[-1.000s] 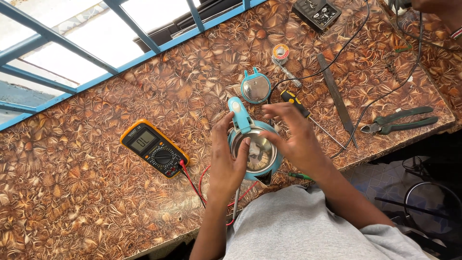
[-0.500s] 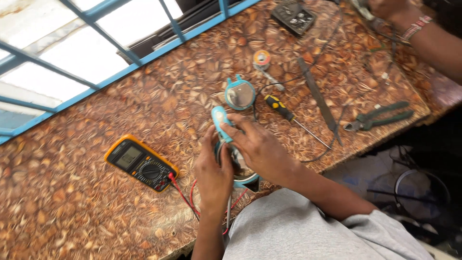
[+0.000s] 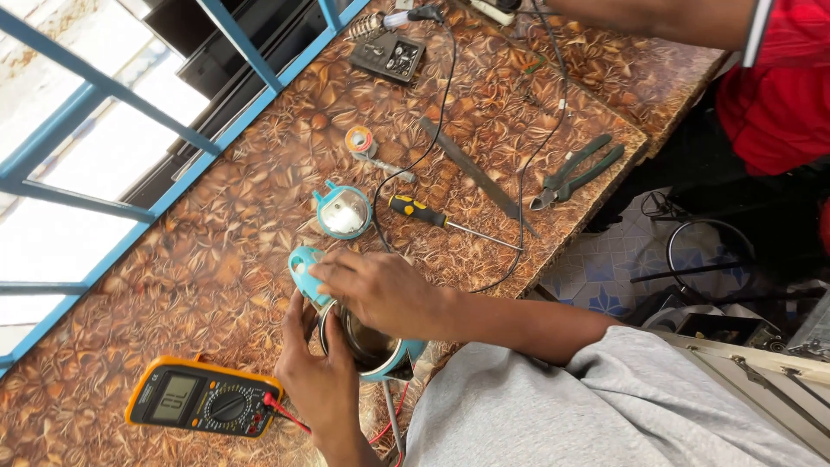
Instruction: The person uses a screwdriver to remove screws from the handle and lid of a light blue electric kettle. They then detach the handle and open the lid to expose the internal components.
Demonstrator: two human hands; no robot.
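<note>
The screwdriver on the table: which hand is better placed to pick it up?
Probably the right hand: it lies over the kettle, nearest the screwdriver. The left hand steadies the kettle's near side, farther away.

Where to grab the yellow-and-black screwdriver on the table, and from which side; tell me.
Take the screwdriver by its thick yellow-and-black handle, the end nearest the round teal lid. Come from above, fingers across the handle: it lies flat on the table, and the thin bare shaft offers little to hold. A black cable runs close beside the handle.

Left hand [image 3: 318,380] curled, fingers up; right hand [image 3: 376,290] palm-down, fingers extended left.
</note>
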